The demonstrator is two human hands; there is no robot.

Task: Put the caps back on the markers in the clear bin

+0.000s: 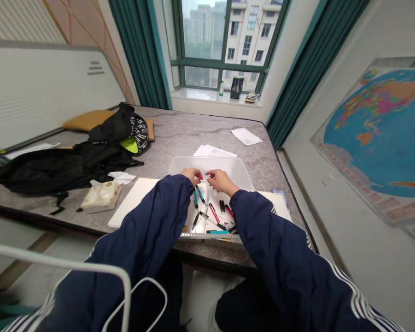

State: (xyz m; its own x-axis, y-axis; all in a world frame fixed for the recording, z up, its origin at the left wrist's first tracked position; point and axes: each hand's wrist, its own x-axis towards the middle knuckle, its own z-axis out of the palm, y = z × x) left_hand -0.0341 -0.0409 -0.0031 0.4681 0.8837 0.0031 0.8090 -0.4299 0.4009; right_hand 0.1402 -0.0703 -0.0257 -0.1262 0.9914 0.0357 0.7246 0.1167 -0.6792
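Over a translucent white plastic bin [243,173], my two hands are close together. My left hand [192,175] is closed in a pinch on a small red piece [200,178]. A thin, pale piece [203,180] spans the gap between the hands, and my right hand [219,180] pinches at its other end. Its exact shape is too small to tell. Below the hands in the bin lie several pen parts: teal ones [201,194], a red barrel [213,213], black caps [222,205] and a teal piece near the front wall [217,232].
White boards or sheets [133,198] lie beside the bin. A tissue pack [101,196] and black backpack [62,168] are at left on the grey mattress [186,127]. Papers [246,136] lie behind. A white tubular rail [72,263] crosses the lower left.
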